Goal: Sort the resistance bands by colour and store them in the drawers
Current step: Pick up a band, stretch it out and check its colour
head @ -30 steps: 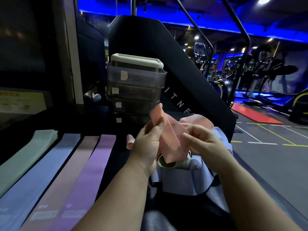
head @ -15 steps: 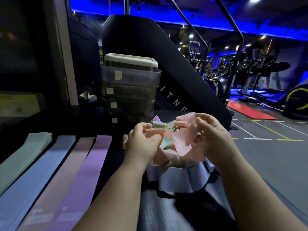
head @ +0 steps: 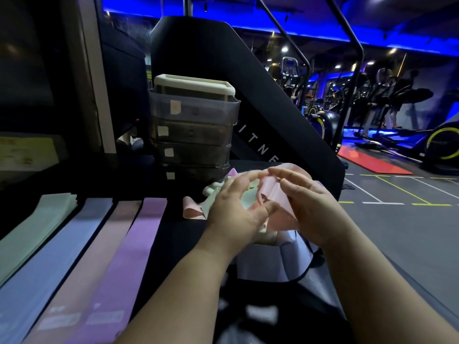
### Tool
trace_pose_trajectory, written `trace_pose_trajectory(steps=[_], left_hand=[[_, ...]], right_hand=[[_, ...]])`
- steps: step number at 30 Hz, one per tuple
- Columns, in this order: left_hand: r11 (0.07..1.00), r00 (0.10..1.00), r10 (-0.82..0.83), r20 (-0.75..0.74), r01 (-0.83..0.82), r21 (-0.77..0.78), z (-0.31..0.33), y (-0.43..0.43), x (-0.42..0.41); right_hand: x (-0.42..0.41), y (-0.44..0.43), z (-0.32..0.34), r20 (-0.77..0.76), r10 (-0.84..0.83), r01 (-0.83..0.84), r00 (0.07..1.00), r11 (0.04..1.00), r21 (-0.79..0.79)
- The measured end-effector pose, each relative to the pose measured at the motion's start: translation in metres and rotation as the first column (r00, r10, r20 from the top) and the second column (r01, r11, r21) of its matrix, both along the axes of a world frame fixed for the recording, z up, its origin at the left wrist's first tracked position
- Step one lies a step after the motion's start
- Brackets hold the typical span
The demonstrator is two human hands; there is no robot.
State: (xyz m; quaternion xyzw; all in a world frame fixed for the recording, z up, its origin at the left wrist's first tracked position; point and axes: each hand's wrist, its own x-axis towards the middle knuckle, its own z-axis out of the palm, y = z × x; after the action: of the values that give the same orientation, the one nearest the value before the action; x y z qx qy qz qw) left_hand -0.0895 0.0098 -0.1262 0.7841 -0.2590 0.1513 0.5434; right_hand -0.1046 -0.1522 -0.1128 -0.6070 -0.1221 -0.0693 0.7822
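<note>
Dim gym under blue ceiling lights, with exercise bikes (head: 323,120) and a red mat (head: 372,161) on the floor far to the right. Seen from the head camera, a dark table (head: 178,234) runs across the front. On its left part four bands lie flat side by side: a green band (head: 37,232), a blue band (head: 62,247), a flat pink band (head: 101,247) and a purple band (head: 134,242).

At the back of the table stands a stack of four see-through drawers (head: 193,131), each with a small pale label and all closed, under a white lid (head: 193,83). Just in front of it sits a loose heap of bands (head: 211,191) on a pale lilac cloth (head: 268,264).

Above that heap the two hands are together, fingertips nearly meeting. The right hand (head: 313,209) curls its fingers over a crumpled pink band (head: 272,192), which hangs against its palm. The left hand (head: 233,209) curves over the same band's top edge, its thumb pressed on the band's front.
</note>
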Motion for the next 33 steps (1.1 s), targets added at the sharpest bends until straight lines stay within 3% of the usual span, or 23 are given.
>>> trace_pose_trajectory(steps=[4,11,17,23,27,33], left_hand=[[0.996,0.993,0.059,0.098,-0.052,-0.069,0.004,0.003,0.001],[0.984,0.994,-0.057,0.093,0.04,0.175,0.011,0.011,-0.006],[0.99,0.996,0.005,0.084,-0.017,0.143,0.01,0.009,-0.003],[0.998,0.998,0.059,0.011,-0.058,-0.034,0.001,0.008,0.01],[0.992,0.994,0.043,-0.101,-0.055,-0.113,0.002,0.008,0.008],[0.915,0.927,-0.199,-0.317,0.061,-0.398,0.01,0.011,0.004]], right_hand=[[-0.002,0.004,-0.001,-0.042,0.096,-0.098,0.995,0.994,-0.057],[-0.006,0.002,0.002,-0.031,0.085,-0.086,0.996,0.994,-0.063],[-0.001,-0.001,-0.001,-0.049,0.13,-0.132,0.99,0.991,-0.029],[-0.004,0.0,-0.004,0.005,0.039,-0.035,0.999,0.936,-0.35],[-0.001,0.001,-0.008,0.143,-0.088,0.153,0.986,0.818,-0.554],[0.004,0.006,-0.009,0.425,-0.409,0.578,0.808,0.69,-0.435]])
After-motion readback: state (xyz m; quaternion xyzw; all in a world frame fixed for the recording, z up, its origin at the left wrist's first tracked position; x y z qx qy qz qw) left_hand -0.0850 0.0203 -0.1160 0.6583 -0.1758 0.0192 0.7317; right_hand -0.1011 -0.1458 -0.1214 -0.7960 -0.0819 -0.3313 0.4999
